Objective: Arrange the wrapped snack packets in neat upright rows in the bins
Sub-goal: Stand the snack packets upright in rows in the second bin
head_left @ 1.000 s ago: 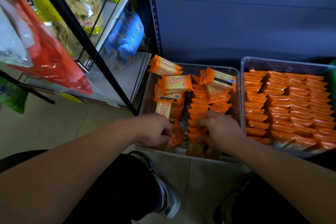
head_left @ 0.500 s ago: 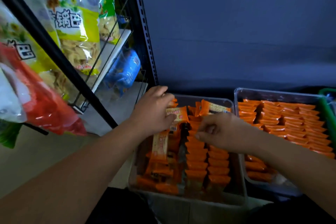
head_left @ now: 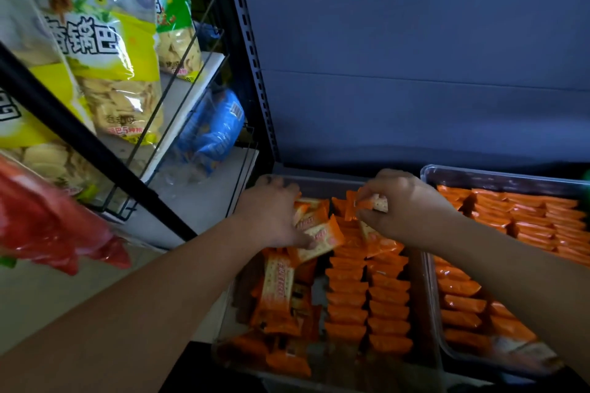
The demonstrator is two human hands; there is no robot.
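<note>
A dark blue wall (head_left: 415, 57) is standing behind two clear bins. At the far end of the left bin (head_left: 329, 178), the left hand (head_left: 271, 217) is gripping loose orange packets (head_left: 322, 238). The right hand (head_left: 408, 207) is pinching one packet (head_left: 370, 202) above the upright rows (head_left: 367, 297). The right bin (head_left: 498, 171) is sitting just beside, full.

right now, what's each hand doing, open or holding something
Left hand: gripping a few orange packets.
Right hand: pinching a single packet.

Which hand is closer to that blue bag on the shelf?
Left. The left hand, gripping packets, is below-right of the blue bag; the right hand, pinching a packet, lies farther right.
</note>
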